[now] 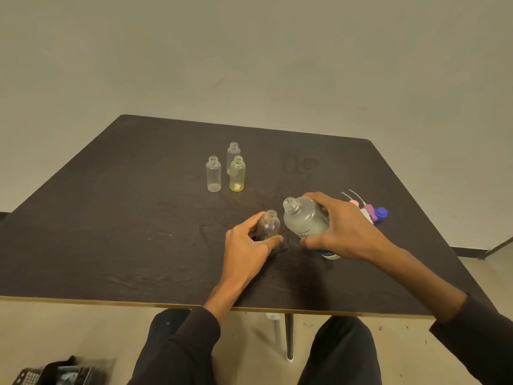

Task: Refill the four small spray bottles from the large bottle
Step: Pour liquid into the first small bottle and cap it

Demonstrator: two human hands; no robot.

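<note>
My left hand [247, 245] grips a small uncapped purple-tinted spray bottle [269, 223] that stands on the dark table [111, 218]. Just to its right, my right hand [341, 229] holds the large uncapped clear bottle [304, 219], tilted with its open mouth leaning toward the small bottle's neck. Farther back stand three other small open bottles: a clear one [213, 174], a yellow-tinted one [237, 174] and another clear one [233, 154] behind it.
Several removed spray tops with dip tubes and a blue cap [381, 213] lie in a cluster behind my right hand near the table's right edge. A dark bag [63, 372] sits on the floor at lower left. My knees are under the table's front edge.
</note>
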